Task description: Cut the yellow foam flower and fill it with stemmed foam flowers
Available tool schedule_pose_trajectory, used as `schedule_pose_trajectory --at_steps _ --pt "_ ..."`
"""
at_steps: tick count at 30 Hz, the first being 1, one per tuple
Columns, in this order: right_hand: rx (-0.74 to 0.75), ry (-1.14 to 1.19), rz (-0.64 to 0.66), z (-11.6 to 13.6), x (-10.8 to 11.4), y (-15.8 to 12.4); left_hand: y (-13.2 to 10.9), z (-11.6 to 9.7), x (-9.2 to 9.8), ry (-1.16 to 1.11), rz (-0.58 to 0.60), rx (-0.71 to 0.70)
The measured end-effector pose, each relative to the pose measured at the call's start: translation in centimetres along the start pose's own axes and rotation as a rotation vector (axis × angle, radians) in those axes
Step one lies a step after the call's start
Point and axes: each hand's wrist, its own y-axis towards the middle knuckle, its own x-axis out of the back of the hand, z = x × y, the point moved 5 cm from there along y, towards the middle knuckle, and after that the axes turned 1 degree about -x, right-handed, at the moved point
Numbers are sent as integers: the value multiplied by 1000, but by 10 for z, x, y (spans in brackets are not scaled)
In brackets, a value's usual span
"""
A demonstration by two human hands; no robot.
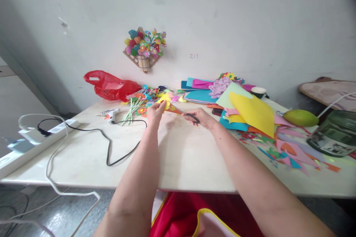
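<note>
Evidently the left hand (156, 112) has thumb and fingers pinched together on a yellow, scalloped, flower-shaped piece of thin felt-like sheet (166, 98), held just above the table. The fingers of the right hand (204, 119) are closed around the black handle of a pair of scissors (193, 116), whose blades point at the flower from its right; whether they part or meet is too small to tell.

The step in hand looks like trimming this piece. To do it well, pinch near the cut but keep the fingertips clear of the blades, and turn the flower into the scissors rather than twisting the right wrist. Short snips should suit the curved edge; soft sheet may fold if the blades close slowly.

Left of the flower lie pale green thin sticks (130, 112) and, farther out, a white glue gun (112, 115), whose black cord (108, 152) is best kept clear of the elbow. Right of the flower spread a large yellow sheet (253, 113) and, nearer the wearer, many-coloured offcuts (290, 152), all on the white smooth-topped table (191, 170).
</note>
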Motion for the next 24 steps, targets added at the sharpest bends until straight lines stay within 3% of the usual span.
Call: schedule_pose_trajectory --at_steps 12,24 --pt "-19 4 88 0 1 -5 -3 -13 -2 -144 106 -11" --pt "-44 -39 114 5 21 -9 0 -27 1 -91 205 -246"
